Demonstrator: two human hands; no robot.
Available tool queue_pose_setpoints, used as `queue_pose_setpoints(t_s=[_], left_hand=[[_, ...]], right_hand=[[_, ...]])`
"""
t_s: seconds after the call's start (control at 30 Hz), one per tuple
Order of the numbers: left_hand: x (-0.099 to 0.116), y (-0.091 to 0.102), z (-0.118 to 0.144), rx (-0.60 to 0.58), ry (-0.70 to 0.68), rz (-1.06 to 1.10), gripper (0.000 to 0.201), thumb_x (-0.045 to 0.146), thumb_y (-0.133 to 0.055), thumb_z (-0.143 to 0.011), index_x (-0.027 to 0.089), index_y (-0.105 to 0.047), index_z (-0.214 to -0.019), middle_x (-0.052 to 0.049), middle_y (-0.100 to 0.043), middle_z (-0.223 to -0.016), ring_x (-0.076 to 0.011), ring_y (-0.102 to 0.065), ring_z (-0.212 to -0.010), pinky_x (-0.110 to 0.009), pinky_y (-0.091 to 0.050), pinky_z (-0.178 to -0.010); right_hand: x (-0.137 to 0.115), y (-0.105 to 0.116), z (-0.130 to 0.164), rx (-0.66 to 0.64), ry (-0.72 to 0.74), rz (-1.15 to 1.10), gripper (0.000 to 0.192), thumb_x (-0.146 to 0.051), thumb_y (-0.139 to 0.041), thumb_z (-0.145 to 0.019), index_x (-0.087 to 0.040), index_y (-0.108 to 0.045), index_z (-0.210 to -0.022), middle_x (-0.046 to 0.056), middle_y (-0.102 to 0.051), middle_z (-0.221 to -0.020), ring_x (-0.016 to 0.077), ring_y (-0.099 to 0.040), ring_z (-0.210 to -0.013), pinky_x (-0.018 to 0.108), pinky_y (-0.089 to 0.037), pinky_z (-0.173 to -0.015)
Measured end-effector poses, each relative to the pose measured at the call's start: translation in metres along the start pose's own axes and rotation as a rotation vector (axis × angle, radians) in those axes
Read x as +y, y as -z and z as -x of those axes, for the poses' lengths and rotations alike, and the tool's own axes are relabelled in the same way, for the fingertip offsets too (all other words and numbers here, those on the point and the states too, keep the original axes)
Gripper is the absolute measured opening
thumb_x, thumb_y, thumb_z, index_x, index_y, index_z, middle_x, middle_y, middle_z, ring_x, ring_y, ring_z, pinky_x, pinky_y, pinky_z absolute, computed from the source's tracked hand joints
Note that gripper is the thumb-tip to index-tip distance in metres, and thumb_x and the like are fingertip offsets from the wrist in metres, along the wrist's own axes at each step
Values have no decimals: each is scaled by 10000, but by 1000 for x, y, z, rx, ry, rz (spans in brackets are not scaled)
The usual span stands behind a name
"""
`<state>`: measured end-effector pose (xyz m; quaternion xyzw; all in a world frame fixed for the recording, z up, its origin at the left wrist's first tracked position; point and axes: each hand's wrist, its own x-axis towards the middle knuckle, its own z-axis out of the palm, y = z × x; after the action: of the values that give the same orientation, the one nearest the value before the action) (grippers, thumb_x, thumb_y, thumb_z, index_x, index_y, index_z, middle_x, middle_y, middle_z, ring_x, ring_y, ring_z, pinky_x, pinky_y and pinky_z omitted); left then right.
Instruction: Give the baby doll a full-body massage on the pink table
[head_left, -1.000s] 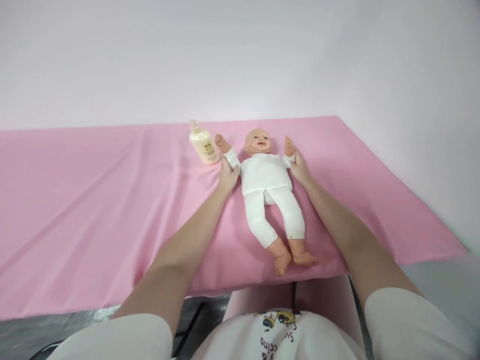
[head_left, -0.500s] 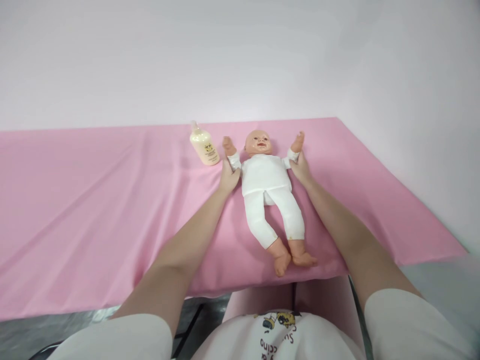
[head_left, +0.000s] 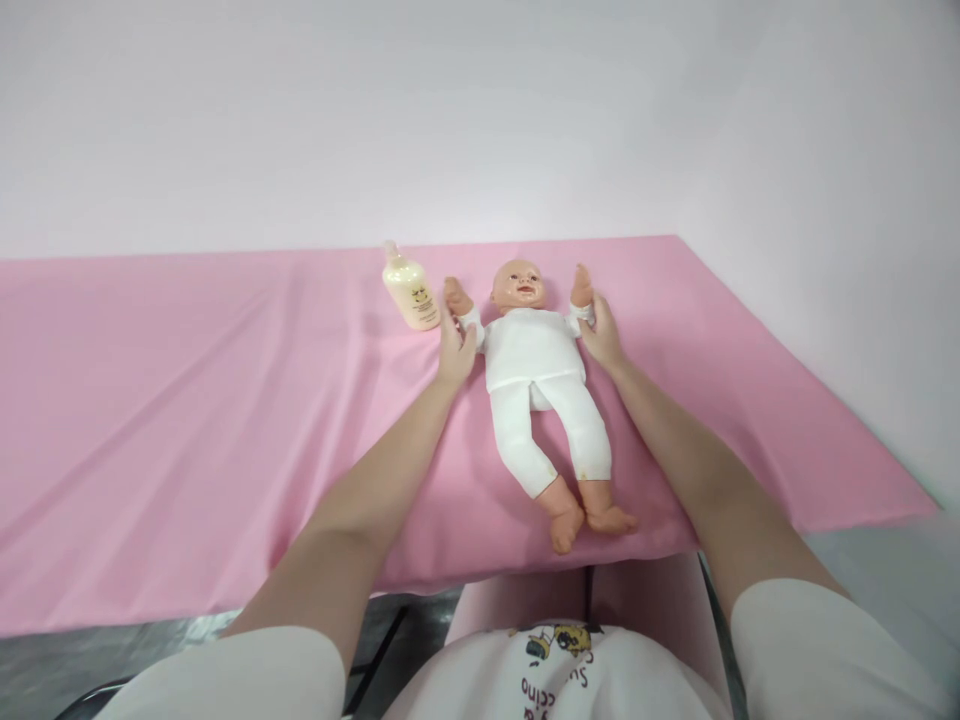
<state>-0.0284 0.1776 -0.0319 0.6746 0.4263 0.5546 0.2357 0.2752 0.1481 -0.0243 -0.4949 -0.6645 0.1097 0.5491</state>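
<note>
A baby doll [head_left: 534,348] in a white top and white trousers lies on its back, head away from me and bare feet toward me. Both of its arms are raised beside its head. My left hand [head_left: 456,348] is closed around the doll's sleeved arm on the left, thumb on the near side. On the other side my right hand [head_left: 601,335] grips the other sleeved arm near the wrist. The fingers of both hands are partly hidden. Just beyond my left hand a cream-coloured pump bottle [head_left: 412,290] with a printed label lies or leans on the cloth.
A pink cloth [head_left: 187,400] with soft folds covers the table, its front edge close to my body. Behind it rises a plain pale wall [head_left: 450,120]. Grey floor shows below the cloth at the lower left.
The doll's arm in my right hand has swung inward, its hand now closer to the head. My left hand has shifted slightly on the other arm, its fingers a little looser.
</note>
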Motion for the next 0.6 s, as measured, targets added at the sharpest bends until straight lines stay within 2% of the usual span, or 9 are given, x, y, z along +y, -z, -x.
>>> queue_pose_setpoints(t_s=[0.1, 0.17, 0.27, 0.43, 0.53, 0.6], left_hand=[[13, -3, 2, -237, -188, -69, 633, 543, -526, -960, 205, -462, -1491, -156, -558, -1473, -295, -487, -1419, -502, -324, -1236], [18, -4, 2, -311, -242, -91, 600, 541, -504, -972, 197, -502, -1464, -159, -552, -1487, -303, -491, -1416, -514, -318, -1236], [18, -3, 3, -245, -214, -92, 641, 551, -475, -985, 167, -445, -1499, -184, -514, -1516, -295, -468, -1437, -497, -299, -1248], [3, 0, 1, -47, -46, 24, 775, 580, -533, -953, 200, -265, -1573, -174, -367, -1616, -262, -342, -1525, -444, -257, -1275], [-2, 3, -2, 60, 34, 70, 805, 567, -535, -957, 225, -180, -1593, -145, -247, -1676, -224, -200, -1582, -416, -169, -1303], [0, 5, -3, 58, 27, 83, 779, 568, -482, -981, 231, -143, -1597, -130, -182, -1697, -201, -101, -1601, -410, -111, -1312]], right_hand=[[-11, -3, 2, -168, 98, 70, 507, -206, -452, -875, -242, -560, -1369, 103, -603, -1394, 285, -510, -1357, 538, -341, -1235], [-13, -4, 3, -221, 119, 84, 519, -167, -435, -859, -250, -591, -1347, 90, -621, -1373, 277, -533, -1329, 527, -360, -1227], [-11, -4, 3, -149, 72, 48, 534, -176, -442, -869, -248, -540, -1390, 91, -599, -1409, 263, -520, -1351, 513, -362, -1228], [0, -1, 1, 23, -113, -118, 651, -302, -524, -903, -209, -311, -1512, 158, -491, -1508, 278, -484, -1405, 542, -373, -1207], [6, 3, -4, 117, -201, -220, 806, -372, -584, -888, -241, -154, -1557, 162, -311, -1632, 285, -356, -1509, 568, -338, -1218], [9, 5, -7, 185, -249, -264, 866, -400, -599, -873, -259, -96, -1564, 148, -178, -1686, 276, -235, -1569, 562, -282, -1246]])
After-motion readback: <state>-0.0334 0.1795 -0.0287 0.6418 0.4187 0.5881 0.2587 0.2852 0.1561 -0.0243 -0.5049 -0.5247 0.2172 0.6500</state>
